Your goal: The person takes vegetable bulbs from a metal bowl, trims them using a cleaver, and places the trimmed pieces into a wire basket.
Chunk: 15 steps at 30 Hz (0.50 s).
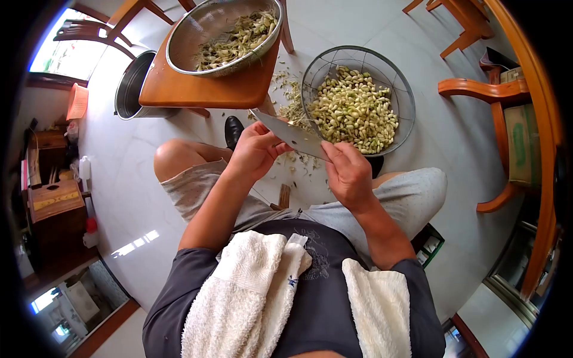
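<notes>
A wide cleaver [292, 135] with a flat grey blade lies slantwise in front of me, over the gap between my knees. My right hand [348, 173] is closed round its near right end, so the handle is hidden. At the blade's left part is my left hand [255, 148], fingers bent and pinched together; what they hold, if anything, is too small to make out. Just beyond the blade stands a round wire-mesh basket [407, 98] full of small pale trimmed bulbs [355, 110]. Up on a wooden chair seat [206, 92], a metal colander [182, 51] holds untrimmed bulbs with stringy stems [242, 39].
Trimmings [293, 107] are scattered on the tiled floor between chair and basket. A metal bucket [126, 98] stands left of the chair. Wooden furniture [486, 89] and a cardboard box [522, 143] line the right. White towels [236, 292] hang over my shoulders.
</notes>
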Available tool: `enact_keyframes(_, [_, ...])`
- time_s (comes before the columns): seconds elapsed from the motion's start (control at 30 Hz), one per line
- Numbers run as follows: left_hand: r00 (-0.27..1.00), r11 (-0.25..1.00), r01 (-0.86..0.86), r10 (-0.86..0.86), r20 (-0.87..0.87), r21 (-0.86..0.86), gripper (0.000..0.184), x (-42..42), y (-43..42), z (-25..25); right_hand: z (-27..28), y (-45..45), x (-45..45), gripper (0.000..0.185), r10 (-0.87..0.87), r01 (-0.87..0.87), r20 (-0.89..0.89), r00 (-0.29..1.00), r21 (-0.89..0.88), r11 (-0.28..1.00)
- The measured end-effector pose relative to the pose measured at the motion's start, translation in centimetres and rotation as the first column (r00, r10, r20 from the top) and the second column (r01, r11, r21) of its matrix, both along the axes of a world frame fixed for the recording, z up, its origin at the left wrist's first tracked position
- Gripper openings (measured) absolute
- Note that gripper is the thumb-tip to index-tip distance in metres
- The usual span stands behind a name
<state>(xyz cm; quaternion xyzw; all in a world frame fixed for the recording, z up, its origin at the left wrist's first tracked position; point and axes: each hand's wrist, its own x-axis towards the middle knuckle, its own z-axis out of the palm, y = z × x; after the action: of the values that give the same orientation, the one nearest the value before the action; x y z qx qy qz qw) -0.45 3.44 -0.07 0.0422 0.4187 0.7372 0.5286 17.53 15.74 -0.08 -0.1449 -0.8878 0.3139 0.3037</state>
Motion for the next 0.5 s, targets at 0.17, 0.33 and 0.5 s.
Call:
enact_keyframes(0.17, [1.0,1.0,-0.014,0.014,-0.028,-0.015,0.018,0.33,-0.1,-0.35,0.08,-0.13,0.03,0.036,0.018,-0.019,0.037,0.999,0.027,0.999])
enact_keyframes(0.33, [0.997,0.994,-0.059,0.055,-0.045,-0.088,0.017,0.49,-0.24,-0.29,-0.12,-0.41,-0.22,0.035,0.01,-0.013,0.051,0.999,0.055,0.998])
enact_keyframes(0.5, [0.995,0.994,-0.059,0.051,-0.088,-0.09,0.014,0.4,-0.52,-0.71,-0.1,-0.68,-0.35,0.034,0.002,-0.006,0.057,0.998,0.079,0.997])
